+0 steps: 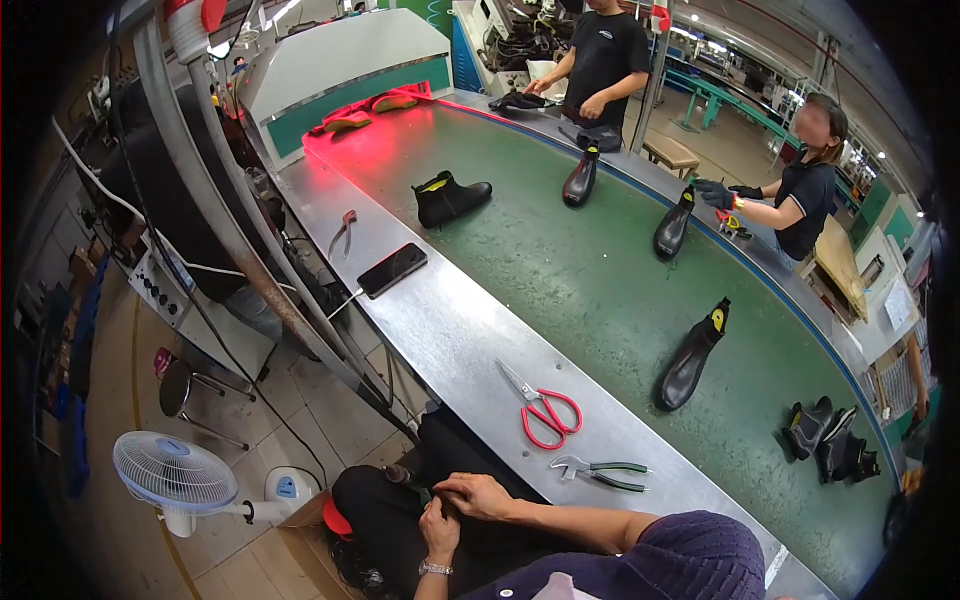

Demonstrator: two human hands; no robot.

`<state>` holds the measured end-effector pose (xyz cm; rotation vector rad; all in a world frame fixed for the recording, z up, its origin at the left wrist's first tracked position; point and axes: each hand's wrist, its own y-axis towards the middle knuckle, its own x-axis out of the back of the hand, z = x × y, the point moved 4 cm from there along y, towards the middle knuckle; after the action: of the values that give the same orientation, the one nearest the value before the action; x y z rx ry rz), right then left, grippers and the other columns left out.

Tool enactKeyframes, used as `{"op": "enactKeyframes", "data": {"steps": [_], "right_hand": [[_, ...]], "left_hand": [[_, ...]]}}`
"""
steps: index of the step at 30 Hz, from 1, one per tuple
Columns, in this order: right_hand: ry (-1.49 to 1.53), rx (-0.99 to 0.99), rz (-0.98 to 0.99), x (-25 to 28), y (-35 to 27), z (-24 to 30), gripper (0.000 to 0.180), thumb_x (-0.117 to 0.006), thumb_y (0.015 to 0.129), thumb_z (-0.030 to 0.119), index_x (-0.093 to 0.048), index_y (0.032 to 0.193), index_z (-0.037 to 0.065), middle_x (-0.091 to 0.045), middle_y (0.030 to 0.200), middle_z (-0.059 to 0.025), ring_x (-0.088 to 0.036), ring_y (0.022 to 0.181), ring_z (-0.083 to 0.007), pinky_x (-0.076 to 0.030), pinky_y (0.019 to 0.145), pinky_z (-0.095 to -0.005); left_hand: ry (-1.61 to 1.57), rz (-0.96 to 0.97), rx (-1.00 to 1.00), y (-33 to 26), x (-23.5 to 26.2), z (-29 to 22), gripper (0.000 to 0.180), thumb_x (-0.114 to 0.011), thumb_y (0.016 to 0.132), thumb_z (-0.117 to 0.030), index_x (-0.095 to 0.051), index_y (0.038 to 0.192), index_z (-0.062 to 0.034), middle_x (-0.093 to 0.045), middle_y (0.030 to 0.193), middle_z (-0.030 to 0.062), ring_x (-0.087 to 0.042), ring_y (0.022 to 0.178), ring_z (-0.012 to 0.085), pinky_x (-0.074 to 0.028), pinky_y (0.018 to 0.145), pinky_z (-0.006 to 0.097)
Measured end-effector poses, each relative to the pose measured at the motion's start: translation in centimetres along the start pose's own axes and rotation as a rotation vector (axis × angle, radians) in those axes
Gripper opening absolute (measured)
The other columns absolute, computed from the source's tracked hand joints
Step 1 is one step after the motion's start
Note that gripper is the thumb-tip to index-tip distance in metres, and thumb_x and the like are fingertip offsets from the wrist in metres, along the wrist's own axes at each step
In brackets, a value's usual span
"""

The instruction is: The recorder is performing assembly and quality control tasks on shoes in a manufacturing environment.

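My left hand (439, 530), with a bracelet or watch on its wrist, is above my dark-clothed lap. Against it is my right hand (478, 497), its forearm coming in from the right. The fingers of both hands are curled and meet at one spot; what they pinch is dark, small and mostly hidden. Just beyond the fingers a small brownish rounded thing (398, 474) sticks up by my knee. On the metal ledge beside me lie red-handled scissors (545, 413) and pliers with green handles (600, 471).
Black ankle boots stand on the green conveyor belt (560, 290), including one boot (690, 360) nearby. A phone (393, 270) and red-handled pliers (344, 233) lie farther along the ledge. A white fan (175, 470) stands at left. Two people work across the belt.
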<state>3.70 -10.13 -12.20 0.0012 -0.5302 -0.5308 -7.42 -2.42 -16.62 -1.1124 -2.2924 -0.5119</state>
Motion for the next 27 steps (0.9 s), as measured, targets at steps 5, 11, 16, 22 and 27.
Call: {"op": "enactKeyframes", "data": {"steps": [5, 11, 16, 22, 27], "right_hand": [[0.005, -0.001, 0.012, -0.1, 0.2, 0.2, 0.023, -0.060, 0.086, 0.012, -0.066, 0.107, 0.007, -0.066, 0.095, -0.0086, -0.065, 0.085, -0.0267, -0.053, 0.073, -0.0326], [-0.005, -0.008, 0.019, -0.2, 0.2, 0.0, 0.023, -0.060, 0.086, 0.013, -0.066, 0.107, 0.007, -0.066, 0.095, -0.0085, -0.065, 0.086, -0.0266, -0.053, 0.074, -0.0331], [-0.018, 0.013, 0.012, 0.0, 0.4, 0.3, 0.022, -0.060, 0.087, 0.013, -0.067, 0.107, 0.007, -0.066, 0.095, -0.0083, -0.065, 0.086, -0.0265, -0.053, 0.074, -0.0328], [0.011, -0.011, 0.021, -0.3, 0.5, 0.2, 0.023, -0.060, 0.085, 0.013, -0.066, 0.106, 0.007, -0.066, 0.096, -0.0080, -0.065, 0.088, -0.0282, -0.053, 0.075, -0.0347], [-0.014, 0.021, -0.012, -0.2, 0.7, 0.2, 0.022, -0.062, 0.085, 0.012, -0.067, 0.106, 0.007, -0.067, 0.095, -0.0081, -0.066, 0.083, -0.0259, -0.054, 0.071, -0.0321]], "left_hand": [[-0.002, -0.032, 0.007, -0.1, 0.0, 0.4, 0.025, -0.055, 0.087, -0.011, -0.059, 0.107, 0.0037, -0.062, 0.087, 0.0260, -0.059, 0.083, 0.0437, -0.047, 0.072, 0.048], [-0.039, -0.072, 0.006, 0.0, -0.1, 0.5, 0.019, -0.056, 0.088, -0.015, -0.059, 0.097, 0.0027, -0.061, 0.083, 0.0252, -0.059, 0.080, 0.0449, -0.046, 0.068, 0.048], [-0.015, -0.009, 0.030, 0.1, -0.2, 0.7, 0.026, -0.054, 0.086, -0.009, -0.059, 0.108, 0.0035, -0.063, 0.089, 0.0261, -0.059, 0.084, 0.0439, -0.047, 0.073, 0.049], [-0.060, -0.081, -0.011, 0.1, 0.0, 0.8, 0.020, -0.056, 0.087, -0.012, -0.060, 0.101, 0.0016, -0.063, 0.085, 0.0246, -0.060, 0.081, 0.0439, -0.047, 0.068, 0.048], [-0.026, -0.066, 0.000, 0.1, -0.2, 1.1, 0.022, -0.056, 0.087, -0.012, -0.059, 0.103, 0.0021, -0.062, 0.084, 0.0250, -0.061, 0.082, 0.0438, -0.047, 0.069, 0.048]]}}
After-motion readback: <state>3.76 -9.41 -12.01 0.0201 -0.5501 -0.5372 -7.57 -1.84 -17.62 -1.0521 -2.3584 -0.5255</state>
